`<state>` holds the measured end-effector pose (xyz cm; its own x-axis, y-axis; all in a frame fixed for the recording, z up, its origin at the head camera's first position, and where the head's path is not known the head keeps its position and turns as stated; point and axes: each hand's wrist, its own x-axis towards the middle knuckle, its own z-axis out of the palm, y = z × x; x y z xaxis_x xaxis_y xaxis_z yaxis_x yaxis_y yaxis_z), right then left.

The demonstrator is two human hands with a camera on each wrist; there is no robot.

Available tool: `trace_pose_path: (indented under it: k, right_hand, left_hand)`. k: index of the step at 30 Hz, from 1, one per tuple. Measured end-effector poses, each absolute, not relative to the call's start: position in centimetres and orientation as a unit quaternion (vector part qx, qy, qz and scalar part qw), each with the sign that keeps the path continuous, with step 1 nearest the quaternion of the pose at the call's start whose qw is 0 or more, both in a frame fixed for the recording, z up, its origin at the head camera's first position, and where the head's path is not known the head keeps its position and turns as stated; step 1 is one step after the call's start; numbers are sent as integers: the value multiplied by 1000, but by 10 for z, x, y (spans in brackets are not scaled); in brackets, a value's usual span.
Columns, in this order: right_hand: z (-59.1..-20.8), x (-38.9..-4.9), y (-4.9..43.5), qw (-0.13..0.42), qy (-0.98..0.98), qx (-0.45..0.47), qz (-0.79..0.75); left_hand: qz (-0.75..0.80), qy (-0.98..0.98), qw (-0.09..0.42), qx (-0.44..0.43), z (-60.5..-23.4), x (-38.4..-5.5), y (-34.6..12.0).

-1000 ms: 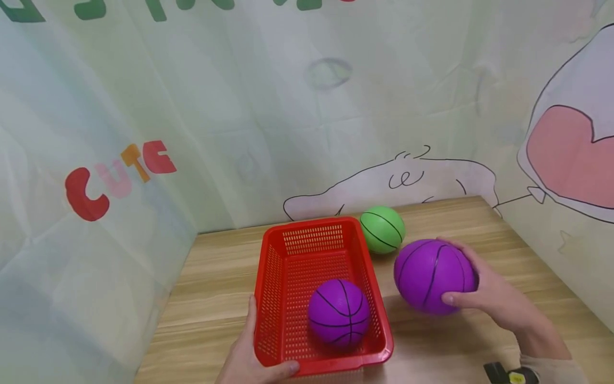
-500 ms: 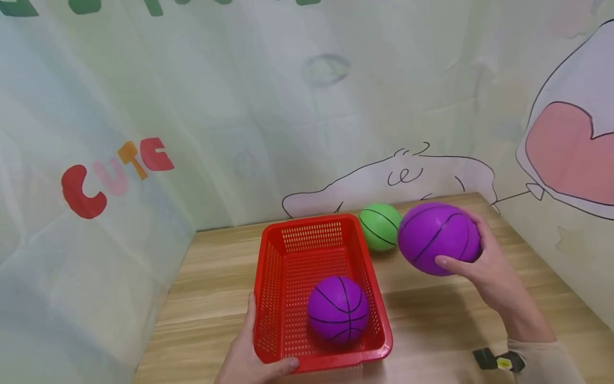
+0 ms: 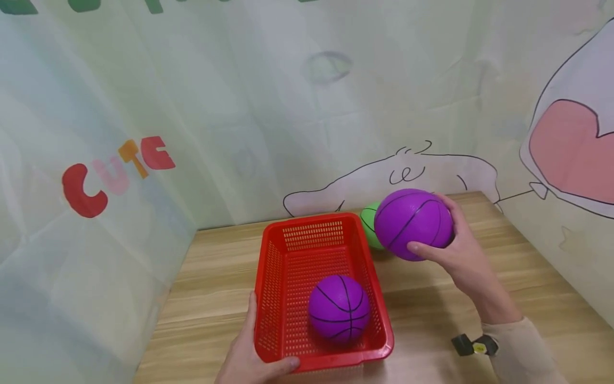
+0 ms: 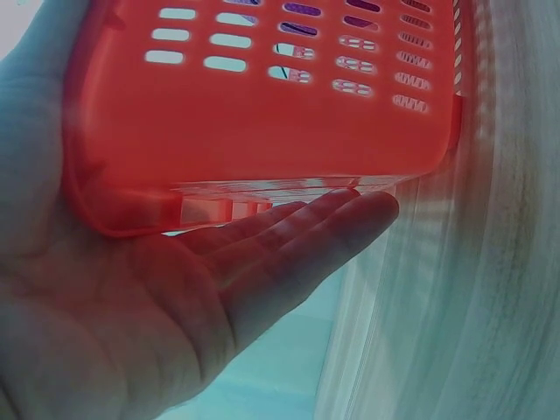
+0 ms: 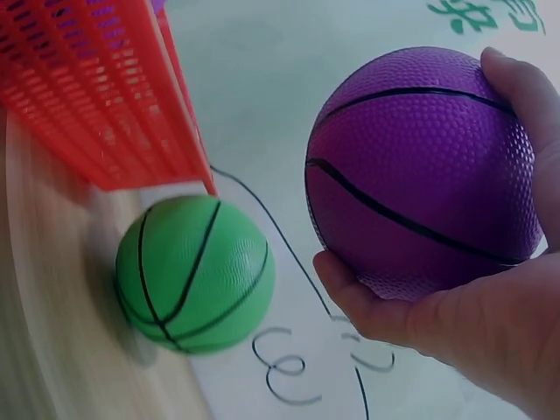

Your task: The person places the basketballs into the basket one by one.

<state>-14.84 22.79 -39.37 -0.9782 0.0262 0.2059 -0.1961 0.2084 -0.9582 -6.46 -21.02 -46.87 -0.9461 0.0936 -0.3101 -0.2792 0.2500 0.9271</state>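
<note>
A red plastic basket point(image 3: 261, 266) with perforated walls stands on the wooden table. Inside it, near the front, rests a purple mini basketball point(image 3: 339, 309). My left hand point(image 3: 249, 346) rests at the basket's near left corner, thumb on the front rim and straight fingers along the left wall. My right hand point(image 3: 453, 250) grips a second purple mini basketball point(image 5: 420, 175) above the table, thumb and fingers on either side. A green mini basketball point(image 5: 195, 274) sits on the table beside the basket's far right corner; the held ball partly covers it in the head view.
Wood-grain tabletop point(image 3: 211, 266) extends to both sides of the basket. A pale printed cloth point(image 3: 230, 106) with letters and line drawings hangs behind the table and along both sides. A dark strap device point(image 3: 475, 345) is on the right wrist.
My right hand has lifted the purple ball from low at the right, moved it away from me and then left, so it overlaps the green ball. My left hand and the basket stay put.
</note>
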Motion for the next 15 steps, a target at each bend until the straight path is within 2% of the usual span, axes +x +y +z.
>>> trace_pose_path:
  k: [15]
  right_hand:
    - [-396,-185,172,58,-769,106,627]
  left_hand:
    - [682,705,195,-31,-466,-63,-208]
